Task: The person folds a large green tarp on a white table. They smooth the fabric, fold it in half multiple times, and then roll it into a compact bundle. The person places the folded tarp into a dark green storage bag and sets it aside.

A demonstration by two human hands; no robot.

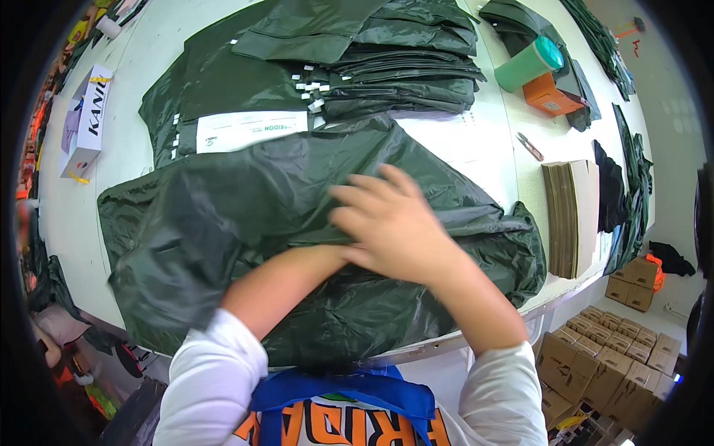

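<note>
A dark green, shiny coated garment point(245, 193) lies spread and wrinkled across the table in front of me; its left part is blurred by motion. Over its middle is my right hand point(394, 223), fingers spread and slightly smeared, with nothing held in them. My left forearm point(286, 282) reaches in from the lower left and crosses beneath the right hand. The left hand's fingers are hidden by the right hand and the fabric. Just beyond the garment lies a white printed sheet point(249, 128), partly covered by it.
Folded dark green garments point(409, 70) with small white tags are stacked at the far side of the table point(506, 149). To the right are a green tumbler point(524, 65), an orange box point(549, 95), small snips point(529, 146) and a cardboard stack point(573, 219). A white box point(88, 123) sits left.
</note>
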